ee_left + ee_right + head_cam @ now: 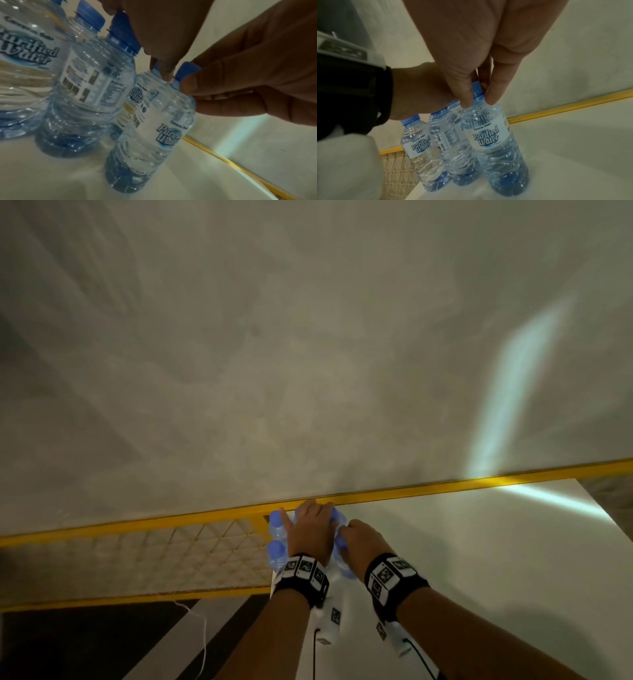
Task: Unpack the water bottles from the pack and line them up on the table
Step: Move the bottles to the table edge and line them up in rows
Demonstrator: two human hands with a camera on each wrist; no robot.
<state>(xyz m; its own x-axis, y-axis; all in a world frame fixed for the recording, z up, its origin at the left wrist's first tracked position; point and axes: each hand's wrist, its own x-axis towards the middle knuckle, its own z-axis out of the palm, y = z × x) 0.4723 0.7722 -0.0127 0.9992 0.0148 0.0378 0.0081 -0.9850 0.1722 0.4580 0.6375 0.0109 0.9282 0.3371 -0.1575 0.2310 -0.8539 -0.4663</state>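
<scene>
the bottles stand as a tight cluster at the left corner of the white surface [445, 542], just short of the yellow rail [411, 489] that runs along its far edge. nearest the person, the right hand [361, 537] pinches the blue cap and neck of the bottle on the right of the cluster [494, 142], thumb on one side and fingers on the other. just beyond it, the left hand [310, 530] lies spread over the caps of the other bottles [96, 88], fingertips touching their tops; no finger visibly curls round one. no wrap shows in any view, so the step in hand looks like separating one bottle from the group. the next move likely calls for lifting or sliding that bottle clear to the right, parallel to the rail, while the left hand steadies the others against tipping. labels read "purified water", with "crystal" in small type above; one bottle shows a barcode and a nutrition panel, too fine to read.
</scene>
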